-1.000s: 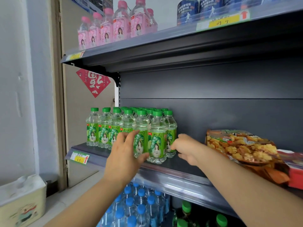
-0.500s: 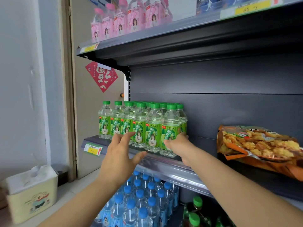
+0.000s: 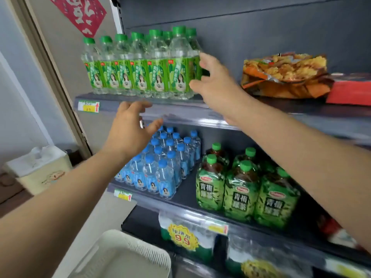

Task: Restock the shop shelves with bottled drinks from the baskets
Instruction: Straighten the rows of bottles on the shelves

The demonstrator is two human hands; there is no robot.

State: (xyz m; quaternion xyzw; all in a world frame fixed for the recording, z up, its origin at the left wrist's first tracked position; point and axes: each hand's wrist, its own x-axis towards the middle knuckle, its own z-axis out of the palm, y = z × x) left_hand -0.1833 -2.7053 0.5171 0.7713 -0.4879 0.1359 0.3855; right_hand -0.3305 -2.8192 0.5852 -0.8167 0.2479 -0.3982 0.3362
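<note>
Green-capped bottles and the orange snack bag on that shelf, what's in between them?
The person's right hand, beside the clear green-capped bottles, then bare dark shelf up to the orange snack bag. The head view shows it.

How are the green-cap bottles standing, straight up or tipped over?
Upright: the green-cap bottles stand on their bases on the shelf, caps on top.

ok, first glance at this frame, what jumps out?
The tight block of green-capped bottles on the upper shelf, left side, with the right hand open at its right end. The left hand hovers open just below that shelf's front edge. One shelf down stand blue-capped bottles, with green tea bottles to their right.
</note>
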